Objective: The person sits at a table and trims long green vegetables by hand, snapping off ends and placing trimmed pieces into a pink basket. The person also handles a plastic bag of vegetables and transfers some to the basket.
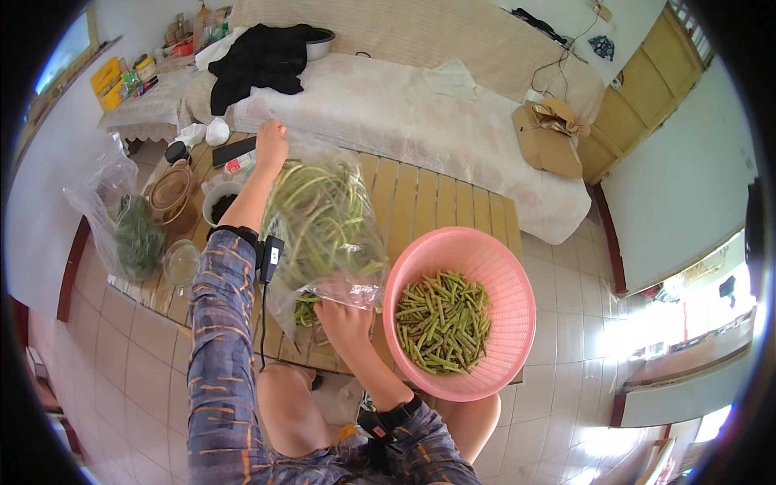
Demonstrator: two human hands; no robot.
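A clear plastic bag [371, 254] of long green beans [315, 206] lies on the slatted wooden table before me. My left hand [271, 148] is closed on the bag's far left edge, holding it up. At the near end of the bag, my right hand [344, 321] touches the plastic, its fingertips partly covered by it. Some cut green pieces [307, 309] show just left of that hand. To the right stands a pink plastic basket [512, 321] with many short cut bean pieces [444, 321] inside.
Left on the table [418, 194] are a bowl of dark food [221, 203], a brown lidded pot [171, 194], a glass [181, 264] and a bag of leafy greens [138, 242]. Beyond is a covered sofa [388, 109] with a black garment [260, 63] and cardboard [545, 142].
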